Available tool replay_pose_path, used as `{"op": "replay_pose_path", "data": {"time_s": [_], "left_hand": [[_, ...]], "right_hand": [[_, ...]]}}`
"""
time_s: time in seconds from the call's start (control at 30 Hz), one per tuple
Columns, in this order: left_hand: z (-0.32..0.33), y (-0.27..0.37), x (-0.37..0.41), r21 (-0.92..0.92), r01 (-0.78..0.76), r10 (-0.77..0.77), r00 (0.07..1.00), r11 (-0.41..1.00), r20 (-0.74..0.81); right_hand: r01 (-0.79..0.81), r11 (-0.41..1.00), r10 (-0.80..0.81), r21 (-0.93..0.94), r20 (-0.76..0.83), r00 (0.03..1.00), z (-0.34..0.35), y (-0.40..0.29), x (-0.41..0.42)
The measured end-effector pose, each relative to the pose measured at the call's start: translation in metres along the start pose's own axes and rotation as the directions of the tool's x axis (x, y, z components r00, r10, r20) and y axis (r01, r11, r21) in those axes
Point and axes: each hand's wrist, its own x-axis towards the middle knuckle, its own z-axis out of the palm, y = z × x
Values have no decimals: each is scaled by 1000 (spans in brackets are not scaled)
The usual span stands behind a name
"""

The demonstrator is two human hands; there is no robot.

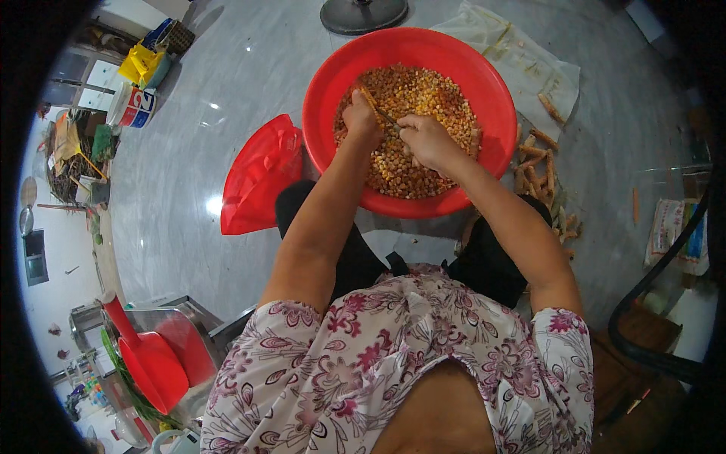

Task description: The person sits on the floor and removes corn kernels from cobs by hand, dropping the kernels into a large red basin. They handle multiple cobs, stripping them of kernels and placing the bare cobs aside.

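A wide red plastic basin (493, 96) sits on the floor before me, with loose corn kernels (414, 176) across its bottom. Over the kernels, my left hand (362, 120) grips a corn cob (370, 97), mostly hidden by the fingers. My right hand (426, 141) is closed around the handle of a thin metal tool (388, 118), perhaps a screwdriver or an awl. Its shaft points up and left and meets the cob. The tip cannot be made out against the corn.
Stripped corn cobs (536, 170) lie heaped right of the basin, beside a pale plastic sheet (544, 74). A red plastic bag (264, 176) rests at the left. A round black stand base (364, 14) is beyond the basin. A red scoop (150, 363) stands at lower left.
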Motion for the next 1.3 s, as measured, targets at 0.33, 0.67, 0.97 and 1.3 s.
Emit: {"op": "replay_pose_path", "data": {"time_s": [0.33,0.67,0.97,1.3], "left_hand": [[13,-10,-23,10,-67,65,988,998,137],[4,4,-32,-160,143,-101,964,977,247],[3,36,-97,-334,323,8,708,885,706],[3,67,-109,-201,245,31,561,949,827]], "right_hand": [[30,925,-86,-379,-132,987,14,3,76],[-70,916,-24,-395,-228,973,-25,9,52],[217,968,-251,-128,-397,883,-45,-8,47],[191,786,-178,587,-82,981,-38,-47,38]]}}
